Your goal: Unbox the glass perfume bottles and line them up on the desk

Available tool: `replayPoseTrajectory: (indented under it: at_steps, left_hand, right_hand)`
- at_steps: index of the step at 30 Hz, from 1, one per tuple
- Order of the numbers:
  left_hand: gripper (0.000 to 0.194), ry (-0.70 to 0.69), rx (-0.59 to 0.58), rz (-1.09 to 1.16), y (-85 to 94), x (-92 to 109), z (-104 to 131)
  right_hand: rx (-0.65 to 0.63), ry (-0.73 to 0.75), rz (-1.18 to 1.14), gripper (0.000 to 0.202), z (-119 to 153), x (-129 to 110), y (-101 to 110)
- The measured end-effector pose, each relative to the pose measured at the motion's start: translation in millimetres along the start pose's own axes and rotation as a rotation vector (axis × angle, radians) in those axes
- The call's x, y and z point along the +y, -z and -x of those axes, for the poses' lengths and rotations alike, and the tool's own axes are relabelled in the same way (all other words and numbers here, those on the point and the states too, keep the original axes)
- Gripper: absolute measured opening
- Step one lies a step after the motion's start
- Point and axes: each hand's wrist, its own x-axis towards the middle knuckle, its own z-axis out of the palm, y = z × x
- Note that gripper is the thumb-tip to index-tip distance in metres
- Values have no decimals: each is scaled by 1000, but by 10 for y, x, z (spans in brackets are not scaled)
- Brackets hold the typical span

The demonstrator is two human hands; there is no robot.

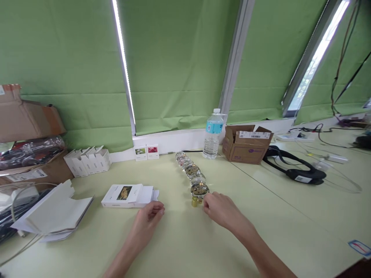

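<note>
The person's left hand (147, 216) rests beside the near right end of one flat white carton (123, 196), its fingers loosely curled; whether they touch the carton or pinch anything cannot be told. The right hand (222, 208) is at the near end of a curving row of clear glass jars (191, 170), just beside the gold-coloured caps (194, 201). Its fingers are bent inward, and what they grip, if anything, is hidden. At least two caps show; the jars overlap too much for an exact count, but there are at least five, standing on the pale table (179, 239) between the hands and the blinds (176, 69).

The carton bears one picture of something yellowish on a dark ground, with print too small to read. Two small picture cards (147, 152) stand against the wall, one showing white shapes on green, the other red; their captions are illegible. Left of them stands a row of small white boxes (88, 161), too overlapped to count surely.

One clear plastic bottle (213, 135) has a light blue label, its writing unreadable. Beside it, one open brown cardboard box (246, 144) carries a white barcode label, purple print and an oval purple logo, unreadable. Right of that lies one black headset (301, 173) with a white sticker.
</note>
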Motion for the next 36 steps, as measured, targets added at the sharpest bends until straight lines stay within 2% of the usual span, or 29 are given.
replayPoseTrajectory:
  at_steps: [7, 10, 13, 15, 17, 21, 23, 25, 29, 36]
  left_hand:
    - [23, -85, 9, -115, 3, 112, 58]
    - [22, -183, 103, -274, 97, 204, 62]
    - [23, -291, 249, -464, 298, 237, 21]
    - [25, -298, 347, -575, 464, 188, -21]
    - [31, -244, 403, -702, 618, 78, -60]
    - [60, -131, 412, -924, 788, -211, -98]
    - [69, -138, 373, -1017, 788, -303, -93]
    - [69, -158, 362, -1100, 749, -327, -75]
    - [62, -135, 422, -1213, 647, -254, -31]
    - [66, -135, 482, -1273, 613, -234, -23]
  right_hand:
    - [-36, 148, -158, 29, 14, -21, -51]
    - [-43, 221, -229, 33, 22, -78, -68]
    - [-33, 276, -299, 31, 47, -187, -57]
    - [-54, 332, -372, 28, 73, -280, -45]
    - [-77, 390, -445, 26, 106, -379, -41]
    - [-82, 441, -571, 19, 173, -555, -78]
    - [-95, 454, -632, 18, 191, -616, -122]
    - [-109, 474, -684, 19, 191, -657, -178]
    - [-120, 490, -763, 22, 143, -706, -287]
    - [-145, 491, -865, 29, -11, -812, -363]
